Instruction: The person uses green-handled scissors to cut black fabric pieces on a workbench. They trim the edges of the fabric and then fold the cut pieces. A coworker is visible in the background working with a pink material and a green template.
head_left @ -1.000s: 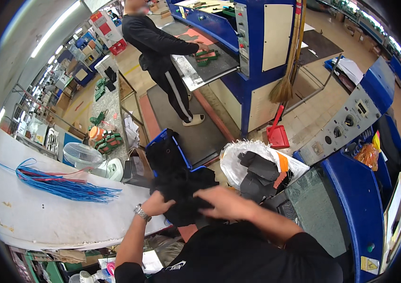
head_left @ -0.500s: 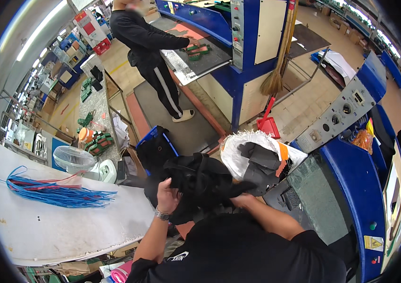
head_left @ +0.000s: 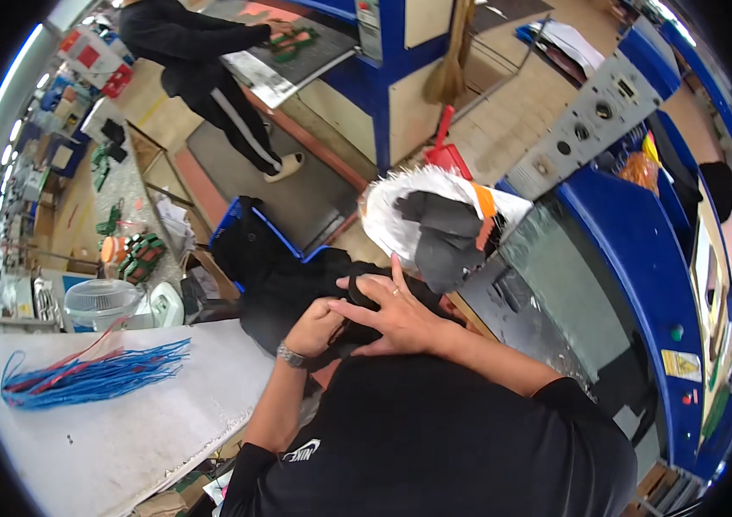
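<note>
We hold the black bundle (head_left: 297, 293) in both hands (head_left: 314, 327), right hand (head_left: 392, 314) spread flat, seemingly mid-gathering above the crate (head_left: 241, 228).

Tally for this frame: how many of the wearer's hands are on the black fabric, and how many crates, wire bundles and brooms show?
Hands on black fabric bundle: 2 (left hand, right hand)
Blue plastic crate: 1
Blue and red wire bundle: 1
Straw broom: 1
Total: 5

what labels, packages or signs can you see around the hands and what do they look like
Yellow label: rectangular sticker on the blue machine's side, right.
Red and white boxes: stacked far upper left.
White sack: open, holding dark pieces, beyond the right hand.
Grey control panel: slanted, round knobs, upper right.
</note>
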A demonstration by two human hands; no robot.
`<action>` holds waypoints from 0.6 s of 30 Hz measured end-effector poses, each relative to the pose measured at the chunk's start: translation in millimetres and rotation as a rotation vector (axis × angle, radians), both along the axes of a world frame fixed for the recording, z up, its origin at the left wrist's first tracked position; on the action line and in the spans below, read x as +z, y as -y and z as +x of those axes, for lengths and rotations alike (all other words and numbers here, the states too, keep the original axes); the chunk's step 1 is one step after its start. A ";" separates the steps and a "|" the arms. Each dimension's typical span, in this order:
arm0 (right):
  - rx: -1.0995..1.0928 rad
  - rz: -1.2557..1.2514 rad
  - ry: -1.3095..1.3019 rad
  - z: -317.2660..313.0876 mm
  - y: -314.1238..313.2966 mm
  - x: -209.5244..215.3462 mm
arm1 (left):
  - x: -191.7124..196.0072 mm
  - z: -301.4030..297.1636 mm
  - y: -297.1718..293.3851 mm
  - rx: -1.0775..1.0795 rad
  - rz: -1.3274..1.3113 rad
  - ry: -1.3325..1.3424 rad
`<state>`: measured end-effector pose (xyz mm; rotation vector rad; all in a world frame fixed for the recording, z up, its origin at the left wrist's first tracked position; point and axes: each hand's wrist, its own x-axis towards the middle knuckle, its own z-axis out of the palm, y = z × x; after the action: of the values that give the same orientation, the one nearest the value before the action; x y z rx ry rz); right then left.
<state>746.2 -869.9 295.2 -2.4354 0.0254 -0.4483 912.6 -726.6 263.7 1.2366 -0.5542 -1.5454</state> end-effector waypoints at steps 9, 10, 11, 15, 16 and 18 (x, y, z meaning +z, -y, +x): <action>-0.330 0.031 -0.057 -31.2 -3.5 5.5 | 32.9 -12.0 38.1 -0.315 -0.247 0.454; -0.360 -0.002 -0.071 -32.1 0.0 6.0 | 40.9 -14.1 45.6 -0.328 -0.261 0.577; -0.393 -0.037 -0.085 -33.2 3.9 5.9 | 46.2 -16.2 53.0 -0.343 -0.274 0.698; -0.480 -0.168 -0.002 -44.7 34.1 2.4 | 88.6 -16.0 69.9 -0.307 -0.238 0.335; -0.413 -0.166 0.039 -47.4 46.4 1.7 | 79.1 -9.5 69.9 -0.332 -0.273 0.234; -0.350 -0.189 0.085 -53.8 56.6 -0.5 | 58.1 -15.5 70.5 -0.303 -0.333 0.050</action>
<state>692.4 -926.5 294.7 -2.6015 0.3944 -0.7378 897.1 -797.1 321.8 0.9676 -1.0248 -1.5911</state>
